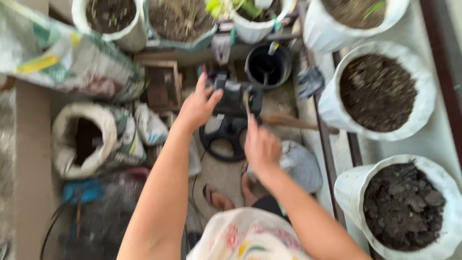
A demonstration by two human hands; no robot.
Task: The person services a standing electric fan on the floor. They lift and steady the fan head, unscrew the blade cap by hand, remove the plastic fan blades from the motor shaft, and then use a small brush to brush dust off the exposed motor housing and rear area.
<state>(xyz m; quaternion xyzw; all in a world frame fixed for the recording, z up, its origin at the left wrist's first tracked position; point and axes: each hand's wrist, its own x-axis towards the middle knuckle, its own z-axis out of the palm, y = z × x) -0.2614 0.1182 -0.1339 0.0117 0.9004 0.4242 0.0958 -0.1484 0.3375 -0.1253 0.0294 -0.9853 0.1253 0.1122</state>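
Head view: both bare hands are seen stretched out over a dark device (pixel 234 98) that stands on the floor ahead of the person's sandalled feet (pixel 226 195). The left hand (pixel 198 107) is laid against the left side of the device, fingers spread and pointing upward, the thumb set apart toward the device's body. The right hand (pixel 261 147) is held just to the right and nearer the body, fingers drawn together around a thin pale stick (pixel 246 103) that is pinched upright against the device; the blur hides the exact grip. Below the device, between the two hands, a black ring with spokes (pixel 226 139) is seen lying flat on the floor. Beyond the hands a black bucket (pixel 267 65) is placed. Right of the right hand, white grow bags of dark soil (pixel 378 91) are lined up. Left of the left hand, an open sack (pixel 84 139) is slumped beside smaller bags.
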